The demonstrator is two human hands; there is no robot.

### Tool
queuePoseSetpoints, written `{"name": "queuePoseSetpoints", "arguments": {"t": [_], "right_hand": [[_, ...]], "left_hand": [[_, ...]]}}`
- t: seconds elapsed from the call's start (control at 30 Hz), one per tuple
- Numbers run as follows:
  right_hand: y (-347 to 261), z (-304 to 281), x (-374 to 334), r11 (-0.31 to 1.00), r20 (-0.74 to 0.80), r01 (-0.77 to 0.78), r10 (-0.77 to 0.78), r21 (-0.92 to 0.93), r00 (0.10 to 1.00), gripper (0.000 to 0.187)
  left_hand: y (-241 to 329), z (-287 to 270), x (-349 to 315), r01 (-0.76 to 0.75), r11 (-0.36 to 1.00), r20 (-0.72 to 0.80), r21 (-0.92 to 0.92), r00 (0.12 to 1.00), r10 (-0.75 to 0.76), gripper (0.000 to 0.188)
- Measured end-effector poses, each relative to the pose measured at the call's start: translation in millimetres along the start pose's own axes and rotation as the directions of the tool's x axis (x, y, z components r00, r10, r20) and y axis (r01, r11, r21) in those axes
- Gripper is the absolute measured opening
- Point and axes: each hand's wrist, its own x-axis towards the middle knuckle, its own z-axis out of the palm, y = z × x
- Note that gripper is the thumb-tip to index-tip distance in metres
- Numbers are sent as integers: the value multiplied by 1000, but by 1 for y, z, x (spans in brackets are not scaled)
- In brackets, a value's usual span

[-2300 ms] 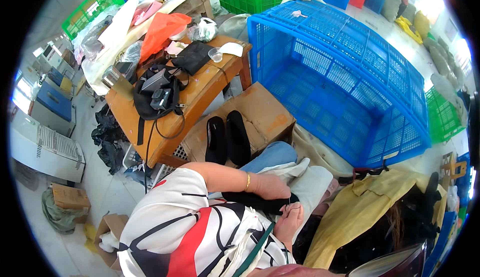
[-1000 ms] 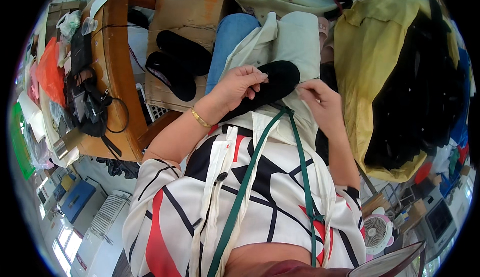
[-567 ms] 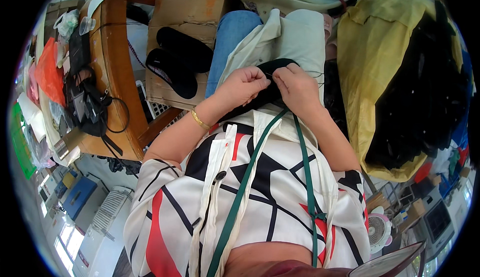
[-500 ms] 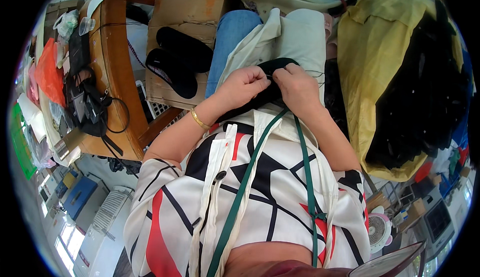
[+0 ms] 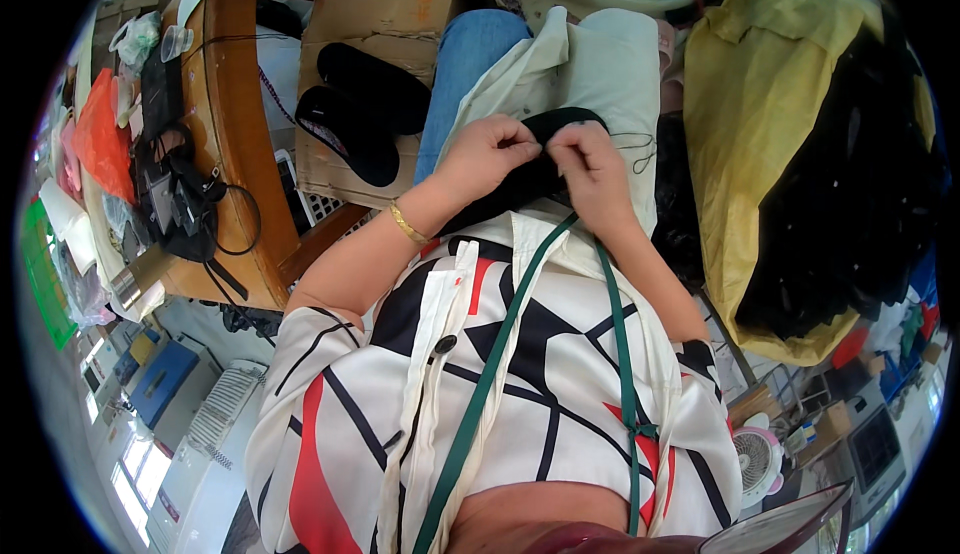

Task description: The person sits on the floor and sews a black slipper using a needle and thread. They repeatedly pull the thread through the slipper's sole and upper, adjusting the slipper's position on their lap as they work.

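Note:
A black fabric item (image 5: 515,197), much like the black slippers nearby, lies across my lap on a cream cloth (image 5: 607,79). Above it, my left hand (image 5: 488,157) is closed in a pinch, thumb against fingertips. My right hand (image 5: 592,176) faces it, also pinching, with its fingertips a little apart from the left ones. What sits between either set of fingertips is too small to make out. A thin dark thread (image 5: 640,144) loops over the cloth beside my right hand. The pinching fingers and wrists partly cover the black item.
Two black slippers (image 5: 372,89) rest on a cardboard box (image 5: 385,4) to the left. Beside it stands a wooden table (image 5: 235,124) with a black bag (image 5: 180,204) and an orange-red plastic bag (image 5: 104,139). At the right, a yellow sack (image 5: 745,84) holds black pieces (image 5: 850,184).
Both hands stay pinched over the black item, their fingertips slightly further apart. My right wrist has turned a little, and more of the thread shows on the cloth.

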Motion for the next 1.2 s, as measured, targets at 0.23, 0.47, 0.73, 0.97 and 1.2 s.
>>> {"name": "queuePoseSetpoints", "arguments": {"t": [0.23, 0.47, 0.73, 0.97, 1.2], "right_hand": [[54, -96, -56, 74, 26, -139, 793, 988, 609, 3], [104, -249, -122, 572, -607, 216, 779, 791, 158, 12], [56, -244, -131, 534, -543, 138, 751, 834, 376, 15], [107, -360, -222, 542, -596, 410, 803, 734, 5, 30], [55, -296, -184, 744, -777, -619, 228, -250, 587, 24]], "left_hand": [[8, -15, 0, 536, 604, 282, -590, 838, -468, 13], [-2, -16, -1, 580, 426, 360, -694, 793, -491, 11], [-9, -16, -2, 550, 386, 363, -741, 811, -460, 9], [-14, -13, 7, 575, 331, 400, -748, 789, -466, 8], [16, -10, -11, 368, 893, 136, -260, 929, -343, 38]]}}
